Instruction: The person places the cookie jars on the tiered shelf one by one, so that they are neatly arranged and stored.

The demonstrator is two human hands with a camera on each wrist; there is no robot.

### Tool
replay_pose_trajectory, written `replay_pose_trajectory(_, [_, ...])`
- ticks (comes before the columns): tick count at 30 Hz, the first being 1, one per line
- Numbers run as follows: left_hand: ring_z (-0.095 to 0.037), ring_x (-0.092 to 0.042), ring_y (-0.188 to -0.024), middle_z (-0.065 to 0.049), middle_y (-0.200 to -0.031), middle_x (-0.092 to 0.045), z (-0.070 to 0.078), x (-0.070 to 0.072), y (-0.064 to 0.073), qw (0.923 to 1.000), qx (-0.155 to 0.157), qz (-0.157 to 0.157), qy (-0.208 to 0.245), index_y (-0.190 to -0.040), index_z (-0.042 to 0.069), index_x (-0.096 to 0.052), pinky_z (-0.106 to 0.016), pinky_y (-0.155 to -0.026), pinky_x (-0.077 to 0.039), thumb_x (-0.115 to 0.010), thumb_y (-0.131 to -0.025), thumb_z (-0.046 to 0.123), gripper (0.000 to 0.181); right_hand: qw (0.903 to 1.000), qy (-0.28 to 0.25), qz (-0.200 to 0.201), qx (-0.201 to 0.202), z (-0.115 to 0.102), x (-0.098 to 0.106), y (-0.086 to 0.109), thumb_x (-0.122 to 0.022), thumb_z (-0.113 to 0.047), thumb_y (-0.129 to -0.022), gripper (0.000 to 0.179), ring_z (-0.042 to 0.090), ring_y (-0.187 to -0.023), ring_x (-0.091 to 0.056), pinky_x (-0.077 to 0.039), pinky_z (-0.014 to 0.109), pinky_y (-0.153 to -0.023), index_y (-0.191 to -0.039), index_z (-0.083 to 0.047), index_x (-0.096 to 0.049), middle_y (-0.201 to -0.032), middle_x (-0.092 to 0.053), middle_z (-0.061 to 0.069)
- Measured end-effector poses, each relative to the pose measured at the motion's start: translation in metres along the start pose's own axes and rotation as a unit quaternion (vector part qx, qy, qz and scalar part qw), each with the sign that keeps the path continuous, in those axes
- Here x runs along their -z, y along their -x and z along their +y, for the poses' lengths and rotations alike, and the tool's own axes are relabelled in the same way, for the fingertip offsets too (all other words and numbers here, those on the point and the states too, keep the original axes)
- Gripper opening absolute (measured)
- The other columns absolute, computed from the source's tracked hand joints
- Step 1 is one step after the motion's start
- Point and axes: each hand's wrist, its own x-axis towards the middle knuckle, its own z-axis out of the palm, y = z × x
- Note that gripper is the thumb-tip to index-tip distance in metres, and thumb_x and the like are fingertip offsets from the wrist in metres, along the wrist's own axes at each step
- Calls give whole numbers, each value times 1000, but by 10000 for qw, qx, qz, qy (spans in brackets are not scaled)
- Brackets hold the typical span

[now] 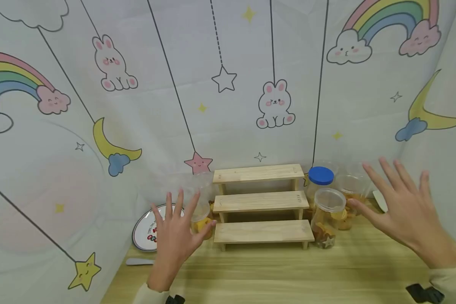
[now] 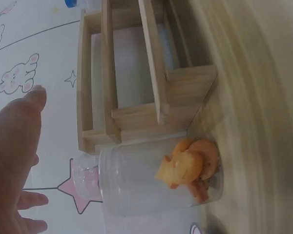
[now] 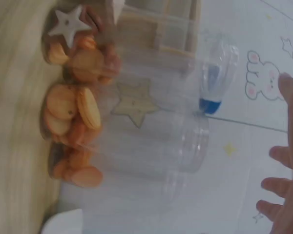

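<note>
My left hand (image 1: 176, 236) is held up with its fingers spread, in front of a clear jar (image 2: 136, 180) that has orange and tan biscuit-like pieces at its bottom. Raised on the other side, my right hand (image 1: 406, 211) also has spread fingers and holds nothing. Nearest to it is a group of clear jars; one clear-lidded jar (image 1: 324, 217) holds orange pieces and a star-shaped piece (image 3: 68, 24). Behind that jar stands one with a blue lid (image 1: 321, 175). Between the hands is a three-step wooden shelf (image 1: 264, 232), its boards bare.
An oval white plate (image 1: 142, 232) with a dark rim leans at the left, partly behind my left hand. A pale flat handle (image 1: 139, 261) lies before it on the wooden table (image 1: 258, 274). A white object (image 1: 381, 200) sits by the right jars. Printed cloth (image 1: 235, 118) hangs behind.
</note>
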Motion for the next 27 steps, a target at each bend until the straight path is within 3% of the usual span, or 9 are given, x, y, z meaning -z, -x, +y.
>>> replay_pose_trajectory(3, [-47, -60, -138, -21, -145, -65, 8, -2, 12, 9970, -209, 407, 621, -148, 19, -65, -71, -115, -48, -75, -94, 60, 68, 9967, -469, 635, 181, -6, -4, 12, -86, -58, -84, 95, 50, -152, -44, -26, 79, -125, -163, -20, -50, -165, -50, 23])
replay_pose_trajectory(4, [-42, -64, -129, -18, -136, -69, 11, -3, 16, 9949, -229, 477, 862, -139, 15, -70, -63, -109, -55, -78, -95, 51, 57, 9946, -652, 790, 162, -9, -7, 16, -88, -54, -83, 90, 51, -142, -53, -39, 76, -116, -157, -16, -56, -157, -57, 23])
replay_pose_trajectory(6, [-33, -69, -112, -12, -120, -71, 17, -8, 23, 9899, -153, 475, 1327, -124, 11, -75, -49, -92, -63, -81, -96, 34, 36, 9910, -975, 913, 48, -15, -14, 25, -91, -47, -82, 79, 50, -122, -62, -51, 68, -94, -145, -7, -64, -141, -67, 24])
replay_pose_trajectory(10, [-18, -74, -92, -2, -100, -77, 23, -24, 32, 9775, 528, -206, 2031, -104, 10, -78, -35, -76, -67, -81, -97, 18, 11, 9857, -1540, 430, -532, -23, -36, 41, -90, -40, -89, 68, 42, -105, -68, -59, 45, -74, -137, -1, -61, -122, -70, 21])
replay_pose_trajectory(15, [-11, -78, -79, -2, -87, -82, 22, -45, 34, 9426, 1463, -1258, 2726, -99, 7, -83, -25, -71, -66, -77, -102, 19, 13, 9662, -2350, -271, -1019, -28, -71, 51, -87, -38, -95, 69, 39, -109, -68, -63, 24, -72, -142, 0, -54, -120, -69, 20])
replay_pose_trajectory(17, [-12, -78, -77, -3, -86, -82, 21, -52, 34, 9221, 1689, -1511, 3136, -101, 4, -83, -22, -69, -65, -75, -104, 20, 18, 9549, -2674, -507, -1187, -29, -82, 55, -85, -38, -97, 72, 41, -113, -68, -65, 25, -74, -146, 2, -51, -124, -68, 22])
replay_pose_trajectory(19, [-15, -78, -73, -7, -85, -82, 20, -58, 35, 8949, 1896, -1706, 3661, -104, 0, -81, -22, -67, -65, -74, -105, 21, 22, 9439, -2940, -725, -1317, -29, -92, 58, -83, -39, -98, 75, 43, -117, -67, -66, 24, -75, -149, 3, -47, -127, -67, 24])
replay_pose_trajectory(23, [-24, -80, -70, -17, -88, -81, 20, -68, 40, 8234, 2562, -1963, 4667, -113, -8, -75, -28, -65, -68, -72, -107, 24, 33, 9293, -3245, -1097, -1382, -28, -105, 62, -84, -41, -97, 82, 46, -123, -65, -64, 19, -78, -154, 2, -43, -137, -63, 28])
replay_pose_trajectory(27, [-21, -77, -72, -19, -90, -80, 22, -73, 47, 7532, 3237, -2053, 5346, -116, -11, -68, -31, -68, -70, -69, -109, 25, 37, 9208, -3428, -1305, -1323, -27, -114, 64, -87, -40, -95, 84, 48, -129, -63, -66, 22, -83, -156, -2, -43, -146, -60, 29])
